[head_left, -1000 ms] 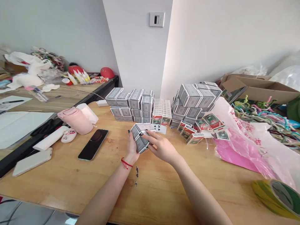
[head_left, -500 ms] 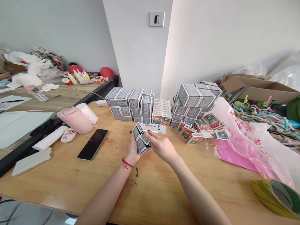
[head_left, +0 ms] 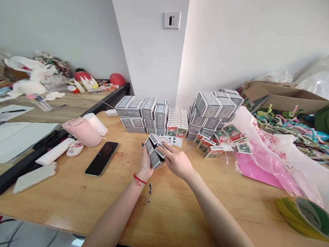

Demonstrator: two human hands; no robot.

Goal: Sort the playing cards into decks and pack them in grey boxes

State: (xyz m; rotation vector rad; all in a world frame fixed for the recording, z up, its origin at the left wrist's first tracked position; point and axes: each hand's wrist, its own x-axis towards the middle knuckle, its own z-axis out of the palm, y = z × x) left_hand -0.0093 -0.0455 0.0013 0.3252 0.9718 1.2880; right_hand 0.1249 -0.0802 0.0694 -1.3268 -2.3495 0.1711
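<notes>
Grey-backed playing cards (head_left: 154, 151) held above wooden tabletop (head_left: 64, 209), cradled in left hand (head_left: 145, 163), fingers curled round near edge for support. Right hand (head_left: 177, 162) pressed over top, fingertips (head_left: 164, 146) pinching cards, apparently to keep them together. Club-faced card (head_left: 175, 141) projects beyond hands; contact with held cards cannot be told. Boxed card packs (head_left: 154, 116) stacked behind, away from hands.

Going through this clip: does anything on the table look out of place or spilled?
Yes. Beside the neat stacks of card boxes, several loose red-and-green boxes lie tumbled at odd angles rather than stacked. Small dark marks also show on the wooden table, just right of the left forearm.
</notes>
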